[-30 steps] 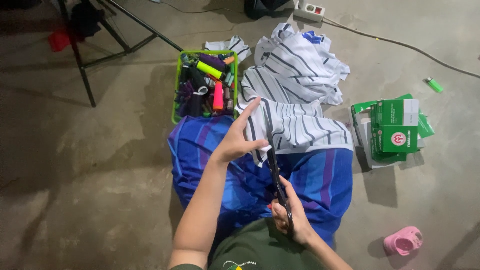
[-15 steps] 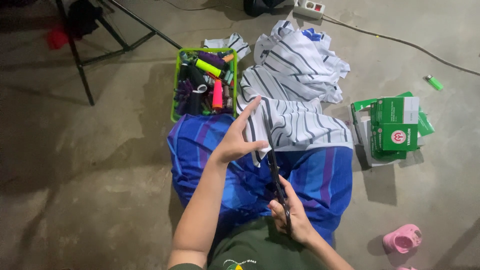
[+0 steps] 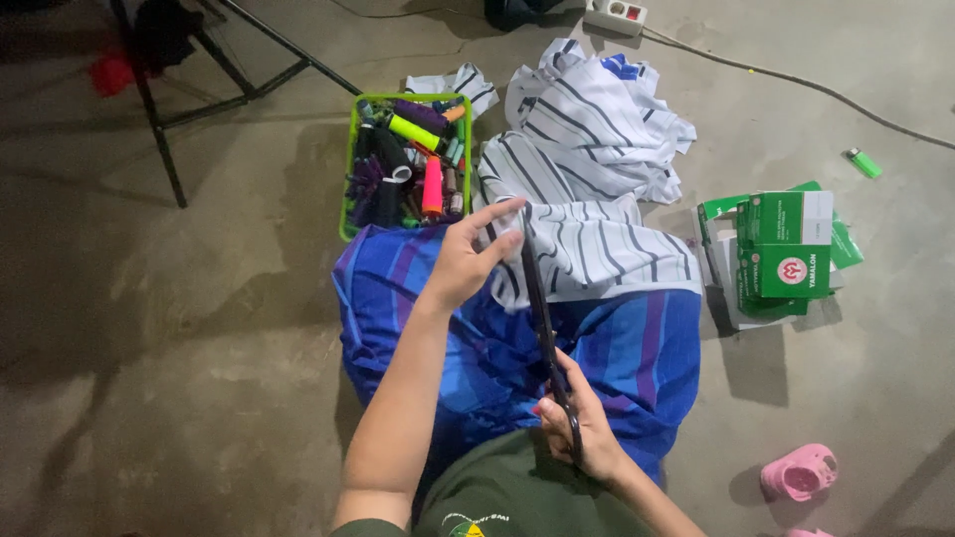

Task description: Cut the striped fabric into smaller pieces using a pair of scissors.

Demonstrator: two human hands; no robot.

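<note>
Little has changed over the last second: the left hand (image 3: pixel 468 261) still pinches the near edge of the striped white cloth (image 3: pixel 597 254), and the right hand (image 3: pixel 582 428) stays clenched around the handles of the black scissors (image 3: pixel 542 318). So the cutting appears paused (or barely advancing). The scissors' long axis runs six to twelve o'clock, tips toward twelve, over the blue cloth (image 3: pixel 637 368) on the lap.

Bare grey concrete floor (image 3: pixel 179 328), dim upper left, perhaps a black folding stand (image 3: pixel 164 149).
</note>
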